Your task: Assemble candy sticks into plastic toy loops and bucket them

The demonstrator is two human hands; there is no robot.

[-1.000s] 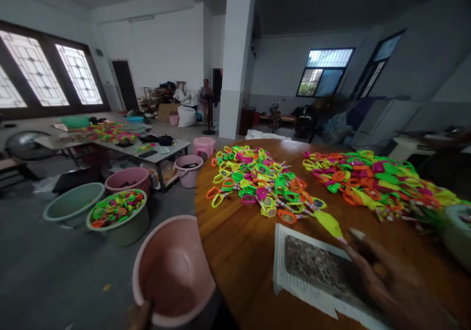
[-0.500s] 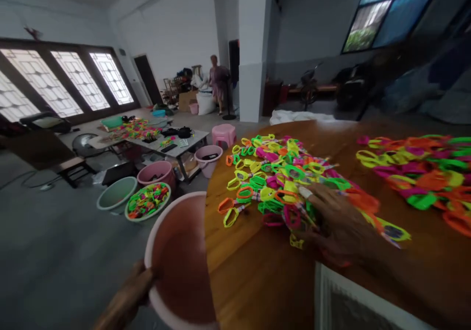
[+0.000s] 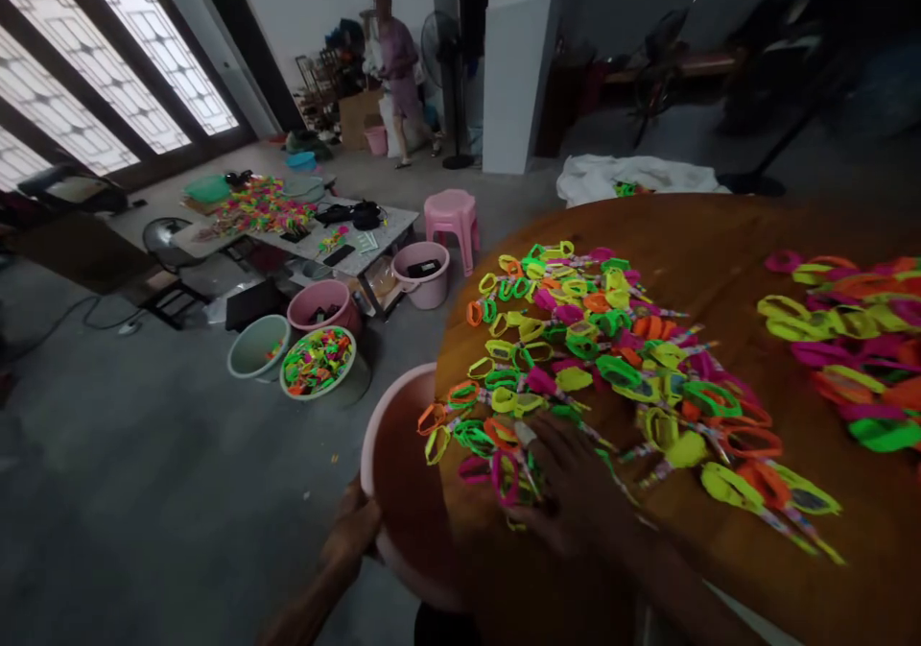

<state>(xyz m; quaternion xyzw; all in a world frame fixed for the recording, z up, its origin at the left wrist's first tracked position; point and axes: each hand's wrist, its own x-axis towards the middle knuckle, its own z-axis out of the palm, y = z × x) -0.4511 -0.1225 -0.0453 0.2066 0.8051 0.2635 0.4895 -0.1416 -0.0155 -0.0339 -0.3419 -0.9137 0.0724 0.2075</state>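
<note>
My left hand (image 3: 350,531) has its fingers closed round the rim of a large pink basin (image 3: 370,435), held against the edge of a round wooden table (image 3: 518,569). The basin's visible inside is bare; part of it lies hidden under the tabletop. My right hand (image 3: 576,478) is palm down with fingers spread, touching the near side of a spread pile of neon plastic pieces (image 3: 582,324). Each piece has an oval loop and a thin patterned stem, in yellow, green, orange or magenta. Several lie right at the table's edge above the basin.
A second pile of neon pieces (image 3: 856,339) lies at the table's right. A pink stool (image 3: 451,214), a pink bucket (image 3: 422,281) and a green tub of neon bits (image 3: 317,363) stand on the floor. Beyond are a low table (image 3: 392,238), a standing fan (image 3: 450,80) and a person (image 3: 399,60).
My right hand has swept pieces leftward to the table's edge. My view has tilted down and shifted left. In the background the person has stepped forward.
</note>
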